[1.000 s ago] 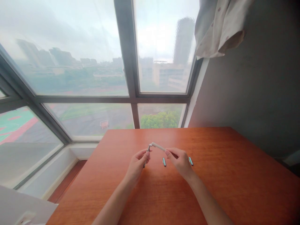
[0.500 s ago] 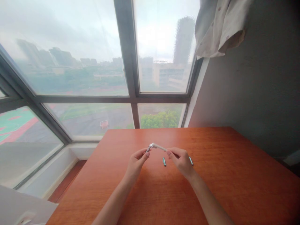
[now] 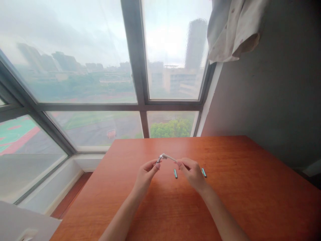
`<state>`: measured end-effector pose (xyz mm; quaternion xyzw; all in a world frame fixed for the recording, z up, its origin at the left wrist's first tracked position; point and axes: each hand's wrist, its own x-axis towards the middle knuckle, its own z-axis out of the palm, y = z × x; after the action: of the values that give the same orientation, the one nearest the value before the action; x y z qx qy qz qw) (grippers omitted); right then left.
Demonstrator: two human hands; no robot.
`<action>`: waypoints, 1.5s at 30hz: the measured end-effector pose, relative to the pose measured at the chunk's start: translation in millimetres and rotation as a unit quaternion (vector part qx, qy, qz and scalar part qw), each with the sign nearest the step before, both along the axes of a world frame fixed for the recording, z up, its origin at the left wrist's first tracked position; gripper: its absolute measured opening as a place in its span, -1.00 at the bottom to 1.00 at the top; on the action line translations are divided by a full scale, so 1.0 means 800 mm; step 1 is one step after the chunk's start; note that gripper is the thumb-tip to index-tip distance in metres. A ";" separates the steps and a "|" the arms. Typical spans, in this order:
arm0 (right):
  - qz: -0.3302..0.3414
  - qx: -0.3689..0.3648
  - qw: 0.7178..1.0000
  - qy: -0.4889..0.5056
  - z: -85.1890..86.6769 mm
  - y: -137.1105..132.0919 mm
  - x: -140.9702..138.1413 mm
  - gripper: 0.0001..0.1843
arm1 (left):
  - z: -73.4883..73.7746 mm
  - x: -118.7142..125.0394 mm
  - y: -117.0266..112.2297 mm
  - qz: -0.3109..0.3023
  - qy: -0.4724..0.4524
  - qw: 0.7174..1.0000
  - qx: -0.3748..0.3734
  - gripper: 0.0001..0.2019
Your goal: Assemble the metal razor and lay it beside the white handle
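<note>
Both my hands are raised a little over an orange-brown wooden table (image 3: 225, 207). Between them I hold a small white and grey hinged object (image 3: 166, 157), bent at an angle. My left hand (image 3: 146, 174) pinches its grey left end. My right hand (image 3: 192, 172) pinches the white right end. Two small teal and silver cylinders lie on the table: one cylinder (image 3: 175, 173) between my hands, the other cylinder (image 3: 204, 172) just right of my right hand.
A large window (image 3: 100, 83) with dark frames fills the far side, past the table's back edge. A grey wall (image 3: 271, 93) stands on the right, with a pale cloth (image 3: 233, 30) hanging high up. A white thing (image 3: 22, 224) shows at the lower left.
The grey end part in my left hand has folded up, and the white part has tilted lower. My hands have stayed in nearly the same place.
</note>
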<state>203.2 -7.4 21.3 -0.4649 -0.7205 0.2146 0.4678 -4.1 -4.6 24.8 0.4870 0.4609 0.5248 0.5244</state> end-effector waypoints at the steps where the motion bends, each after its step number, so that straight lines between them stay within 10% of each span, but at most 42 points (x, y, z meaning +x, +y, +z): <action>1: -0.009 0.004 1.000 -0.007 -0.002 0.001 -0.001 -0.56 | 0.001 0.001 -0.001 -0.002 0.002 1.000 0.000 -0.66; 9: -0.108 -0.081 0.984 -0.114 -0.018 0.013 0.017 -0.74 | -0.004 0.000 0.002 -0.005 0.026 1.000 0.005 -0.63; 14: -0.220 -0.185 0.921 -0.263 -0.016 0.018 0.061 -0.69 | -0.012 -0.001 0.006 -0.009 0.042 0.999 0.000 -0.62; 45: -0.238 -0.222 0.874 -0.360 -0.034 0.025 0.066 -0.83 | -0.019 0.010 0.001 -0.057 0.075 0.995 0.028 -0.63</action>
<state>256.0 12.9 -6.2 -0.7588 -0.6403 0.0688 0.0973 3.8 -4.0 9.5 0.5649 0.4553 0.4694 0.5033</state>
